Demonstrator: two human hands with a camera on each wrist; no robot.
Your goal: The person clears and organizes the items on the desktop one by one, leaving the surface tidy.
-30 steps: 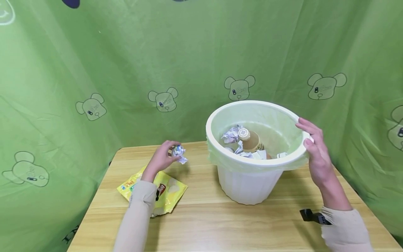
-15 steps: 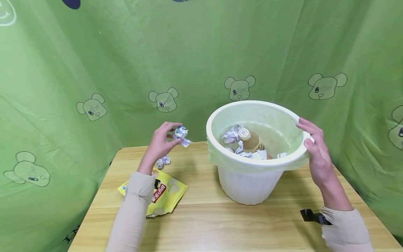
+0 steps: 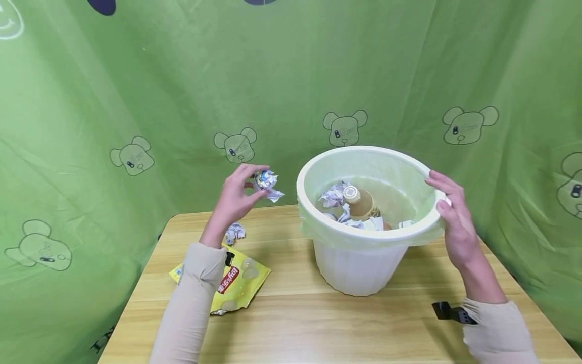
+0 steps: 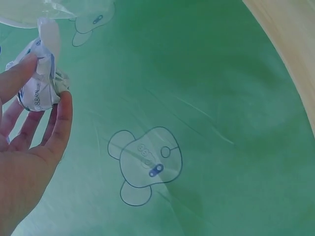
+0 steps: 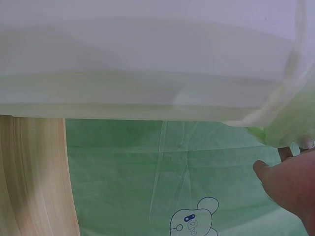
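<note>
Between thumb and fingertips, my left hand (image 3: 234, 199) holds a crumpled paper ball (image 3: 265, 181), raised over the back of the table to the left of the bin. The left wrist view shows the same paper ball (image 4: 40, 81) with printed marks, thumb on one side and fingers on the other. My right hand (image 3: 458, 222) grips the right rim of a white trash bin (image 3: 359, 268), fingers over the edge and thumb in front. The bin is lined with a pale green bag and tilts toward me. Inside lie crumpled papers (image 3: 334, 195) and a white-capped bottle (image 3: 361, 202).
A yellow Lay's chip bag (image 3: 243, 283) lies flat on the wooden table (image 3: 309, 328), partly under my left forearm. Behind it sits another crumpled paper ball (image 3: 235, 233). A green curtain (image 3: 282, 91) with bear heads hangs close behind the table.
My left hand has lifted the paper ball up from near the tabletop and slightly right, uncovering another paper ball behind the chip bag. The right hand and bin stay in place.
</note>
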